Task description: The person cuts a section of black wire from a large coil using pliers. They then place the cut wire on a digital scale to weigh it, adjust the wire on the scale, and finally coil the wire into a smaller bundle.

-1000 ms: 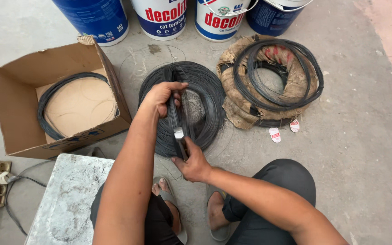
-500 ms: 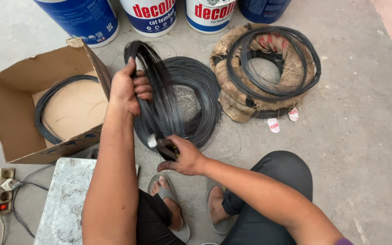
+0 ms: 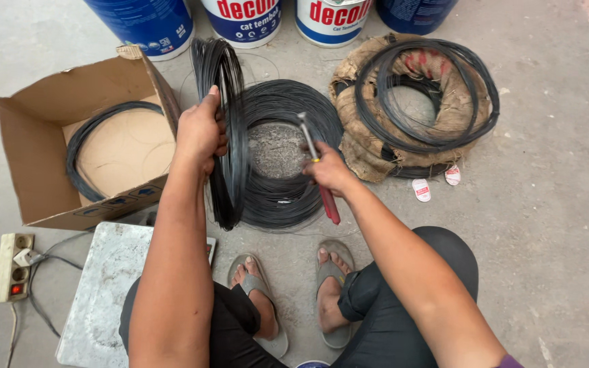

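Cardboard box: open, at far left on the floor, with one thin loop of black wire lying flat inside.
Left hand: fingers closed around the upper arc of the upright wire coil, holding it on edge.
Upright wire coil: it stands just left of the flat wire coil on the floor; many strands, so likely heavy and springy, apt to splay; best gripped around the whole bundle, as here.
Right hand: fingers closed on red-handled pliers, metal nose pointing up over the flat coil.
Sack-wrapped coil: at right, lying apart from both hands.
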